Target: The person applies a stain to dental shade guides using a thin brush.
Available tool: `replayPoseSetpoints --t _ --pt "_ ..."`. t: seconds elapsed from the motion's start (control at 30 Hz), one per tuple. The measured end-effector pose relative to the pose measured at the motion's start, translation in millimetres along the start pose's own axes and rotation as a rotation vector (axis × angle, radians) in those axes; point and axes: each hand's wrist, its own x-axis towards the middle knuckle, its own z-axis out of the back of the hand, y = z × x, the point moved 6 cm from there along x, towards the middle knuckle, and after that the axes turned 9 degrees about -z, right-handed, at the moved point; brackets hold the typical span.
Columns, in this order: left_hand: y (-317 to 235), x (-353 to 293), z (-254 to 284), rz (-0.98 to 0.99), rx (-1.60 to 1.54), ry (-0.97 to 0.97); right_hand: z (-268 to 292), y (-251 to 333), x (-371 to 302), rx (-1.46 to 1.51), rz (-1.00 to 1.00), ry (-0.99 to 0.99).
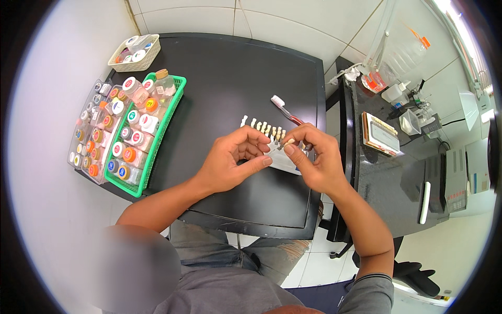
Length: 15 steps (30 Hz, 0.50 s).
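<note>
Head view, the only one we have: we see both hands meeting over the middle of a black table [235, 68]. Our left hand [230, 162] is half curled, with the thumb stretched toward the right hand; it seems to steady the lower end of a shade guide [266, 131], a fan of small tooth-coloured tabs on a pale holder. Our right hand [316, 159] is closed in a pinch, thumb and forefinger on one tab [288, 142] at the right end of the fan, so that this tab stands apart from the others. The hands are raised a little above the table, probably to bring the small tabs close to the eyes. The guide lies partly under the fingers, so we cannot tell how the holder is built.

At 12 o'clock from the right hand a toothbrush [285, 109] with a red and white handle lies flat on the table, just beside the tabs.

At 9 o'clock from the hands stands a green basket [151, 167], full of small jars with white, orange, red and blue lids, set upright so the lids can be seen. Just left of it a clear tray [83, 123] holds rows of smaller pots. At 11 o'clock, at the far corner, a white basket [151, 52] holds a few more jars.

At 3 o'clock a second dark counter [387, 183] carries a flat case [381, 135] and clear bottles.
</note>
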Motion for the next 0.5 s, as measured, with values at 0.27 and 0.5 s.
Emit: replayPoseSetpoints --t 0.27,0.5 --pt "15.9 -2.6 -3.5 0.112 -0.041 0.014 -3.2 0.2 3.1 -0.047 0.116 -0.001" --pt "17.0 -6.7 -6.2 0.077 0.034 0.045 -5.4 -5.4 2.3 -0.184 0.221 0.007"
